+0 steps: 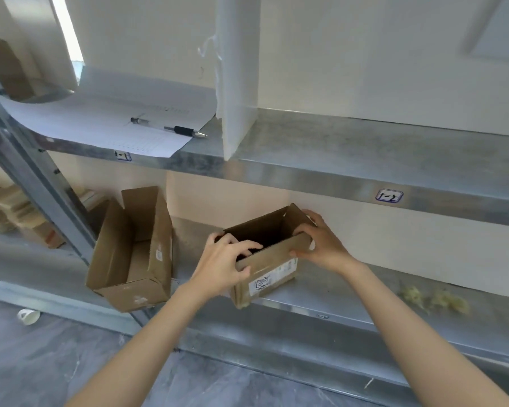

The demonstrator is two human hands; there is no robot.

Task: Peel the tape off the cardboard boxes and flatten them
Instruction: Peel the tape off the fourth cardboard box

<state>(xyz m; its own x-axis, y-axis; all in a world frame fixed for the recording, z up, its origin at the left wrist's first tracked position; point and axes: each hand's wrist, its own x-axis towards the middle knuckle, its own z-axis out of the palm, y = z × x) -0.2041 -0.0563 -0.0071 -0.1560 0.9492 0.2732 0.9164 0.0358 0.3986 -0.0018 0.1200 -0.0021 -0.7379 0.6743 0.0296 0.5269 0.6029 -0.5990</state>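
A small open cardboard box with a white label stands at the front edge of the lower metal shelf. My left hand grips its near left corner, fingers curled over the rim into the opening. At the box's right end, my right hand holds the wall, thumb on the front face and fingers behind. A larger open cardboard box sits to the left, overhanging the shelf edge, its flaps raised.
The upper metal shelf carries a sheet of paper with two pens and an upright white board. Yellowish crumbs lie at the lower shelf's right. A paper cup lies on the grey floor. Stacked cartons sit far left.
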